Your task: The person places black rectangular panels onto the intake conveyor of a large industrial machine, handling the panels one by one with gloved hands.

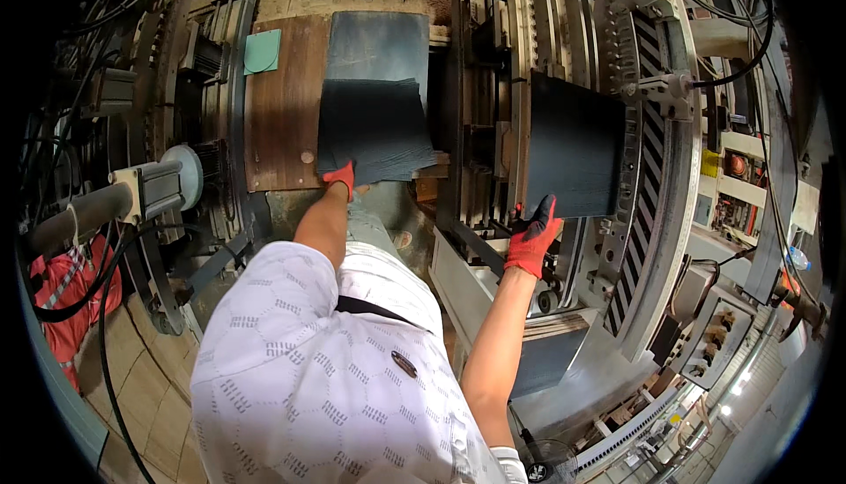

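Right hand (531,239), in a red glove with black fingertips, is closed on the lower left corner of a dark square sheet (573,146) at about 3 o'clock in the view; the fingers wrap the bottom edge and the thumb lies along the left edge. That sheet stands nearly on edge against the ribbed frame of a large circular machine (652,175), whose striped ring curves from 12 o'clock down to 5 o'clock. Left hand (340,176), also in a red glove, sits near the centre of the view at roughly 11 o'clock from the right hand and grips the lower left corner of a stack of dark sheets (374,131); only the back of the glove shows, so the finger position under the stack cannot be told. The stack lies flat on a brown wooden board (282,105), and the uppermost sheets are slightly fanned against a larger grey sheet beneath. A pale green square pad (262,51) rests on the board at 10 o'clock from the stack, apart from it. At 9 o'clock in the view a grey cylinder with a round end cap (154,186) projects from the machine's left section, and a red and grey cloth (70,286) hangs below it at 8 o'clock.
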The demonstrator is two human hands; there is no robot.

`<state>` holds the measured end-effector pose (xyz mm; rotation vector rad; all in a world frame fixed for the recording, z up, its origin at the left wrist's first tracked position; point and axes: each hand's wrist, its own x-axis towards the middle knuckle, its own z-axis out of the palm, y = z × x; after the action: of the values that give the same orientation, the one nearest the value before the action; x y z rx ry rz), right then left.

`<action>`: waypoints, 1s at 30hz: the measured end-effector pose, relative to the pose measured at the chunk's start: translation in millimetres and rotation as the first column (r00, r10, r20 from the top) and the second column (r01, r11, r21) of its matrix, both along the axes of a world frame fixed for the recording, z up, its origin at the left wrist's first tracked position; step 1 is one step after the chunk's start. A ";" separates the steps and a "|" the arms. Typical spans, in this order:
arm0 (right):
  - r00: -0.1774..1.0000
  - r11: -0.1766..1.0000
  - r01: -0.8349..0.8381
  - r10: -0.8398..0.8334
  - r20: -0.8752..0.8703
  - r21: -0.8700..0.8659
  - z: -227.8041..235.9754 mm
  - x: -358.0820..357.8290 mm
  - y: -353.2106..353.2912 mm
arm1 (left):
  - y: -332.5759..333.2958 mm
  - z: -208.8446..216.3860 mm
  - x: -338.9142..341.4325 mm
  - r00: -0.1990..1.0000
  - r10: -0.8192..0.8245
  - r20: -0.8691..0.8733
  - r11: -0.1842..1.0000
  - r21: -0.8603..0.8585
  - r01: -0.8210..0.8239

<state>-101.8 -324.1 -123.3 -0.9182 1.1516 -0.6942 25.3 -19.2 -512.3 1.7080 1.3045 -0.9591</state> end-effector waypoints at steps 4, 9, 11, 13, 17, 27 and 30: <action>0.991 0.991 -0.132 0.132 -0.032 -0.006 -0.3 8.9 8.8 | -1.0 -80.9 -36.2 0.996 -0.057 -0.067 0.973 0.220 0.070; 0.997 0.998 -0.066 0.066 -0.047 -0.018 -0.4 2.3 6.1 | -27.3 -35.8 -26.4 0.975 -0.170 -0.141 0.982 0.062 0.180; 0.997 0.997 -0.083 0.083 -0.007 -0.010 -3.5 3.6 4.8 | 6.6 -30.9 -16.5 0.994 -0.109 0.018 0.955 -0.275 0.109; 0.994 0.994 -0.107 0.107 0.002 0.030 -1.6 10.0 10.2 | 35.4 -27.0 -23.8 0.990 0.009 0.141 0.814 -0.576 0.074; 0.999 0.997 0.040 -0.042 0.026 0.071 -35.5 -16.6 -24.3 | 5.2 85.4 -13.9 0.937 0.032 0.347 0.686 -0.690 0.232; 0.975 0.997 0.013 -0.030 0.218 0.080 7.1 -18.4 3.0 | -1.6 161.4 45.5 0.956 0.166 0.240 0.360 -0.918 0.168; 0.948 0.994 -0.105 0.100 0.303 0.003 0.1 -57.3 22.1 | -0.3 177.5 31.5 0.802 0.192 0.566 0.385 -0.795 0.469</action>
<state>-159.1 -302.0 -123.2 -0.8168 0.8313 -0.7102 56.8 -19.5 -334.8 1.0110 0.0330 -0.8717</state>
